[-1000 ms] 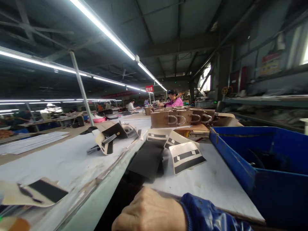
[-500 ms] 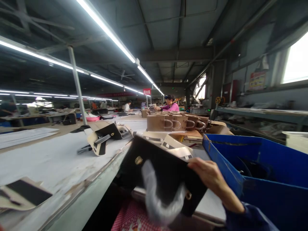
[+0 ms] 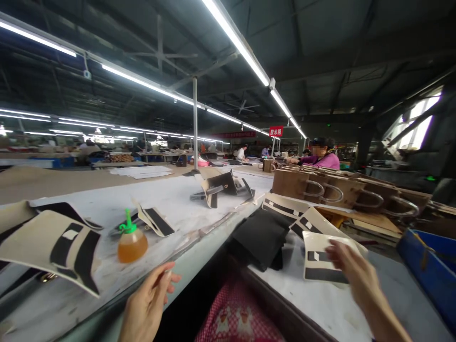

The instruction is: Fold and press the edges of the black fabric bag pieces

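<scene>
My left hand [image 3: 151,299] hangs over the near edge of the left table, fingers apart and holding nothing. Beside it stands a bottle of amber liquid [image 3: 132,245] with a green nozzle. Over on the right, my right hand [image 3: 351,266], slightly blurred, reaches to a cream panel with black strips [image 3: 315,242]; its fingertips overlap the panel, and whether they grip it cannot be made out. A stack of black sheets [image 3: 261,235] lies left of that panel. Curved cream and black pieces [image 3: 50,247] rest at the far left.
Brown bags with wrapped handles [image 3: 292,184] stand in rows behind the panels. A blue bin [image 3: 423,270] is at the right. More black and cream pieces [image 3: 224,183] lie on the white-covered table [image 3: 192,204]. A person in pink [image 3: 329,161] works farther back.
The view has turned left. The black panel with the wrapped handle is no longer in my right hand, which is now at the cream panel. My left hand has come into view.
</scene>
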A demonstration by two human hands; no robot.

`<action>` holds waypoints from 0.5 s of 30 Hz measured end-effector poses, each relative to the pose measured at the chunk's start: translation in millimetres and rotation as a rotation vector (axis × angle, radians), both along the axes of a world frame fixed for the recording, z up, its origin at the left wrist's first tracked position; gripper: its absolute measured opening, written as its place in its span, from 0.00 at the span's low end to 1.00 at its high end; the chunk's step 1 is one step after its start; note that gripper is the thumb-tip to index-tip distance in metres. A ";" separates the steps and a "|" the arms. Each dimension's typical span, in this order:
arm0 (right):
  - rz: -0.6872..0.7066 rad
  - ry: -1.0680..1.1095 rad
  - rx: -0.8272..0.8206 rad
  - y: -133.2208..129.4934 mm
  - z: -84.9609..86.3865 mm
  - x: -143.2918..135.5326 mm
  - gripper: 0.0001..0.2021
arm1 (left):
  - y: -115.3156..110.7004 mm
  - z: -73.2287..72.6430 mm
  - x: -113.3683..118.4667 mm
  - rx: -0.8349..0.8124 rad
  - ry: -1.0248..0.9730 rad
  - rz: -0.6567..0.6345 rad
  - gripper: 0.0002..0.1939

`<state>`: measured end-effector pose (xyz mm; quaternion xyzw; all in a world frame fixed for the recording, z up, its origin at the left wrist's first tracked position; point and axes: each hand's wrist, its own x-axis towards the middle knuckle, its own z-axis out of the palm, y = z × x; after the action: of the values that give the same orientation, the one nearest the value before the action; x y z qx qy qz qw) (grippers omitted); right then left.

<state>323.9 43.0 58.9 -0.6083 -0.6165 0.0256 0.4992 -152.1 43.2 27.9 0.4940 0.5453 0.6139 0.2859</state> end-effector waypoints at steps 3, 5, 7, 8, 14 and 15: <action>0.041 -0.145 -0.124 64.1 -39.4 -62.3 0.28 | -2.1 -2.5 7.9 0.007 0.012 -0.030 0.30; 0.016 -0.256 -0.185 90.9 -59.4 -99.3 0.26 | -2.1 -4.3 10.8 0.008 0.014 -0.046 0.30; -0.036 -0.347 -0.241 103.9 -71.7 -124.4 0.26 | -1.2 -6.1 13.5 0.012 0.008 -0.056 0.28; -0.065 -0.385 -0.267 106.7 -74.8 -131.7 0.26 | -0.6 -6.9 15.2 0.014 0.004 -0.062 0.28; -0.112 -0.531 -0.403 111.1 -65.7 -125.3 0.21 | 2.9 -12.6 31.1 -0.016 0.018 -0.239 0.28; -0.096 -0.543 -0.426 111.9 -62.3 -121.0 0.21 | 2.7 -14.4 34.7 -0.027 0.028 -0.286 0.28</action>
<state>202.9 154.9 -3.4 -0.7116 -0.6784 -0.0326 0.1797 -117.5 45.9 13.5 0.5713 0.4816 0.5525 0.3693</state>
